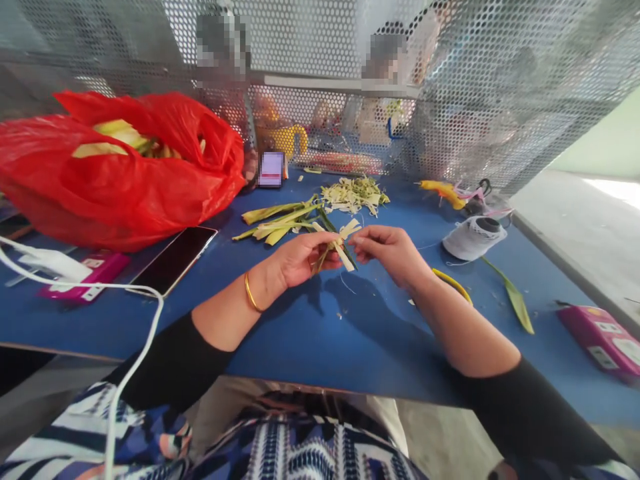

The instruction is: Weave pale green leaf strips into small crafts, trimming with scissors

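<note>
My left hand (311, 257) is closed around a small bundle of pale leaf strips (345, 250), whose ends fan out beyond my fingertips. Close by on the right, my right hand (383, 247) is pinched shut at a fine white thread, thin and hard to follow. A loose end of thread curls below the bundle. The white thread spool (470, 238) lies to the right, tilted, with a strand leading toward my right hand. Behind my left hand are long yellow-green leaf strips (280, 220) and a heap of short cut pieces (355, 193).
A red plastic bag (150, 193) with leaves inside fills the left. Two phones, one lying flat (175, 260) and one propped (271, 169), a white cable (150, 320), magenta boxes (600, 340) and a single leaf (517, 303) are on the blue table. A perforated metal screen (320, 40) stands behind.
</note>
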